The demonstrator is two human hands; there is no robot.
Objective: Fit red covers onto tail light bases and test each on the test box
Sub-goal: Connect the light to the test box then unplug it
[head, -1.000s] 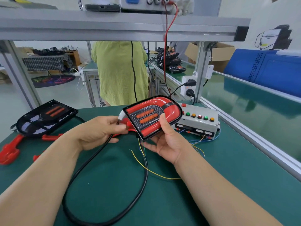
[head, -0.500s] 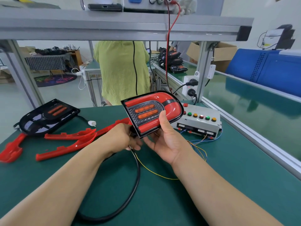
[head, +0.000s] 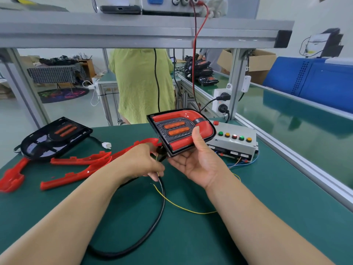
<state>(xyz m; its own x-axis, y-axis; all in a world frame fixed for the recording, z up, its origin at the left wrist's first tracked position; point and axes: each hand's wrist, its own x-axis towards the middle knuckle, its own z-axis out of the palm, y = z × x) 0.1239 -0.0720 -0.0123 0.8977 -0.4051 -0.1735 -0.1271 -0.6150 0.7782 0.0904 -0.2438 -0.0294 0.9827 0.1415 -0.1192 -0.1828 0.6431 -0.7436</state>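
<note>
Bare black tail light base (head: 55, 138): flat at the far left of the green table (head: 286, 188), uncovered, probably awaiting its turn.
Loose red plastic covers (head: 80, 169): spread just beside it, handy for fitting.
Left hand (head: 143, 161): fingers curled on the thick black cable (head: 160, 213) just below the lamp, likely to plug it in.
Red-covered tail light (head: 181, 131): held off the table, face up for checking.
Right hand (head: 198, 163): grips it from beneath, thumb across the face.
Grey test box with coloured buttons (head: 233, 144): just behind the lamp.
</note>
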